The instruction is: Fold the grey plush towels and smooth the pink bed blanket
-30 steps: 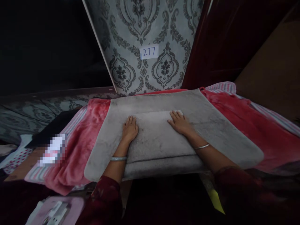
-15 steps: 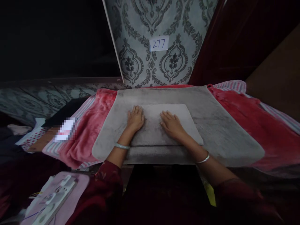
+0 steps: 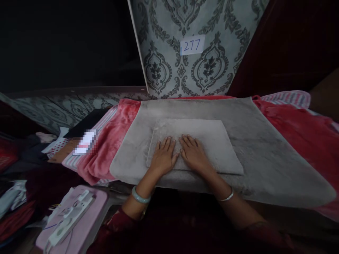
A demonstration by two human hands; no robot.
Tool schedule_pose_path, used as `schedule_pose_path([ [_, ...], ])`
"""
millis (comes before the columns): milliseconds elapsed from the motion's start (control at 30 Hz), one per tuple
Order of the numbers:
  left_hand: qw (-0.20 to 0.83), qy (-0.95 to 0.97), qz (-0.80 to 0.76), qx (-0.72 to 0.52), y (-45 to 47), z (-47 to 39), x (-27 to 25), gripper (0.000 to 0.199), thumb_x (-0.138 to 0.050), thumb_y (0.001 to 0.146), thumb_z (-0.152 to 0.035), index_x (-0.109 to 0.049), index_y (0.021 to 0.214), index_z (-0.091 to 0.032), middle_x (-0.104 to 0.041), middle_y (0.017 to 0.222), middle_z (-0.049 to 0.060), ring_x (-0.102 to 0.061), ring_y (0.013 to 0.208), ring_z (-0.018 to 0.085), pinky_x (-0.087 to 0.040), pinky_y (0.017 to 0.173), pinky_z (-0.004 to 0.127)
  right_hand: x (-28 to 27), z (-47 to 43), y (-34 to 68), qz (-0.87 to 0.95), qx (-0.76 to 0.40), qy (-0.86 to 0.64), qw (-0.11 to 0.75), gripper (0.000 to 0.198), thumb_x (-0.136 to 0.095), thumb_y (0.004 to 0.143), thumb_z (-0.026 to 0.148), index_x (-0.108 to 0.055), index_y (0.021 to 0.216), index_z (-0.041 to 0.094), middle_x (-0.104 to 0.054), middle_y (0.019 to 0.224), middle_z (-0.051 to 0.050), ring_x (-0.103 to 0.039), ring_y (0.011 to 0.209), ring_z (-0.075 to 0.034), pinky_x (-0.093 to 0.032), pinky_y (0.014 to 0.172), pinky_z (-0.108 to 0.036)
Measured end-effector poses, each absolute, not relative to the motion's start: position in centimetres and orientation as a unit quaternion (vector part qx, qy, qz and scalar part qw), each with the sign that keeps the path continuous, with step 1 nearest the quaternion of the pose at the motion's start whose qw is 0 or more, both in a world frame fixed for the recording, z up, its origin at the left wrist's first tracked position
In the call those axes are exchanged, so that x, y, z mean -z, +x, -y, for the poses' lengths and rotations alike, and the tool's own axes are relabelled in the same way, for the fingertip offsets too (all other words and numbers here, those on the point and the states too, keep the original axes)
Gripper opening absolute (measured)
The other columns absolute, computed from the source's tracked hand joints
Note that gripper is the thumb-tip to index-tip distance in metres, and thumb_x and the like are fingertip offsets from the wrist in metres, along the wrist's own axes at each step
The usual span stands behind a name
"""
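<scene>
A pale grey, flat rectangular piece (image 3: 217, 143), like a folded cloth or thin pad, lies on a larger grey plush cloth (image 3: 267, 155). My left hand (image 3: 163, 156) rests palm down on its near left part, fingers stretched forward. Close beside it, my right hand (image 3: 194, 152) lies flat near the middle of the same piece, fingers slightly spread. The two thumbs point toward each other with a small gap between them. Neither hand grips anything. The palms hide part of the piece's near edge.
Red plush fabric (image 3: 106, 148) with a striped border lies under the grey cloth. At the lower left, a power strip (image 3: 70, 222) sits on a pink stool (image 3: 92, 208). A large dark screen (image 3: 69, 46) and a wall label reading 277 (image 3: 192, 44) are behind.
Both hands have slid back toward me and closer together over the grey piece, staying flat. The camera view has shifted slightly left.
</scene>
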State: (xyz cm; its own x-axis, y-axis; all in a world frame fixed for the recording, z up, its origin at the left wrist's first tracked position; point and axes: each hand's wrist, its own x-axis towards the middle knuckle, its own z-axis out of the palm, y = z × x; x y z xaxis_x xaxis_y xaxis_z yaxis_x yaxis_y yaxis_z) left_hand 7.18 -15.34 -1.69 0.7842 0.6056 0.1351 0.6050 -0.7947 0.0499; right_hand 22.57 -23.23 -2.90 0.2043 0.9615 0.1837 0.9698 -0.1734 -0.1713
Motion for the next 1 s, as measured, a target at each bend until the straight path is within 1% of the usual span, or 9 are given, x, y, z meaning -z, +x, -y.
schedule_pose_path([
  [133,-0.006,0.926,-0.372,-0.067,5.2,15.3,1.8,0.067,-0.037,0.103,-0.054,-0.037,0.160,-0.019,-0.030,0.169,0.011,-0.027,0.157,0.027,-0.023,0.128,0.052,2.6,23.3,22.4,0.629,0.012,-0.766,0.128,0.059,-0.030,0.103,0.029,-0.042,0.158,0.013,-0.033,0.167,-0.011,-0.024,0.156,-0.029,-0.022,0.124,-0.054],
  [267,-0.007,0.904,-0.423,-0.064,2.6,15.5,2.3,0.067,-0.039,0.102,-0.052,-0.036,0.161,-0.018,-0.029,0.169,0.011,-0.027,0.157,0.029,-0.029,0.125,0.054,2.6,23.4,22.2,0.629,0.002,-0.765,0.137,0.060,-0.030,0.102,0.029,-0.043,0.158,0.011,-0.033,0.167,-0.011,-0.024,0.156,-0.030,-0.021,0.124,-0.054],
  [333,-0.010,0.896,-0.438,-0.073,1.5,15.4,2.4,0.064,-0.041,0.103,-0.049,-0.039,0.159,-0.019,-0.032,0.168,0.010,-0.027,0.157,0.030,-0.029,0.125,0.056,2.7,23.5,22.2,0.628,0.002,-0.764,0.148,0.060,-0.030,0.102,0.029,-0.044,0.157,0.011,-0.034,0.166,-0.012,-0.025,0.155,-0.030,-0.021,0.125,-0.055],
  [433,-0.007,0.892,-0.440,-0.105,0.8,14.0,2.1,0.054,-0.038,0.104,-0.040,-0.047,0.154,-0.022,-0.042,0.164,0.007,-0.027,0.157,0.029,-0.029,0.125,0.055,2.6,23.4,22.4,0.628,-0.011,-0.762,0.157,0.060,-0.032,0.101,0.029,-0.045,0.157,0.012,-0.034,0.166,-0.012,-0.025,0.155,-0.030,-0.021,0.125,-0.056],
  [500,0.004,0.893,-0.430,-0.135,1.5,12.0,1.3,0.052,-0.033,0.104,-0.031,-0.048,0.154,-0.022,-0.046,0.161,0.007,-0.030,0.156,0.026,-0.033,0.125,0.051,2.2,23.1,22.9,0.632,-0.038,-0.759,0.151,0.061,-0.036,0.099,0.028,-0.044,0.157,0.011,-0.035,0.165,-0.012,-0.028,0.154,-0.030,-0.024,0.125,-0.054],
  [567,0.020,0.897,-0.413,-0.152,3.2,9.5,0.1,0.054,-0.032,0.103,-0.023,-0.046,0.155,-0.021,-0.046,0.162,0.008,-0.034,0.154,0.023,-0.037,0.123,0.048,1.4,22.3,23.5,0.637,-0.056,-0.753,0.153,0.064,-0.039,0.097,0.026,-0.042,0.158,0.009,-0.037,0.164,-0.014,-0.033,0.152,-0.029,-0.027,0.124,-0.050],
  [667,0.042,0.907,-0.399,-0.131,7.1,6.1,-1.5,0.058,-0.036,0.098,-0.016,-0.045,0.156,-0.021,-0.043,0.163,0.008,-0.036,0.153,0.021,-0.038,0.123,0.046,-0.2,19.8,24.0,0.648,-0.040,-0.741,0.174,0.066,-0.040,0.095,0.022,-0.039,0.160,0.009,-0.038,0.164,-0.014,-0.036,0.151,-0.027,-0.029,0.124,-0.046],
  [867,0.031,0.885,-0.455,-0.098,11.7,4.8,-0.8,0.056,-0.032,0.101,-0.020,-0.043,0.156,-0.014,-0.039,0.165,0.013,-0.032,0.155,0.025,-0.036,0.122,0.050,-1.5,13.2,23.1,0.657,-0.048,-0.740,0.133,0.063,-0.034,0.098,0.017,-0.036,0.161,0.011,-0.029,0.168,-0.013,-0.027,0.155,-0.027,-0.027,0.124,-0.049],
  [1000,0.017,0.891,-0.441,-0.104,11.3,5.1,0.6,0.055,-0.029,0.103,-0.023,-0.043,0.156,-0.012,-0.038,0.166,0.014,-0.030,0.156,0.024,-0.036,0.122,0.047,0.1,11.3,22.8,0.682,-0.026,-0.723,0.112,0.059,-0.032,0.102,0.022,-0.038,0.161,0.016,-0.033,0.167,-0.011,-0.027,0.155,-0.028,-0.022,0.124,-0.053],
])
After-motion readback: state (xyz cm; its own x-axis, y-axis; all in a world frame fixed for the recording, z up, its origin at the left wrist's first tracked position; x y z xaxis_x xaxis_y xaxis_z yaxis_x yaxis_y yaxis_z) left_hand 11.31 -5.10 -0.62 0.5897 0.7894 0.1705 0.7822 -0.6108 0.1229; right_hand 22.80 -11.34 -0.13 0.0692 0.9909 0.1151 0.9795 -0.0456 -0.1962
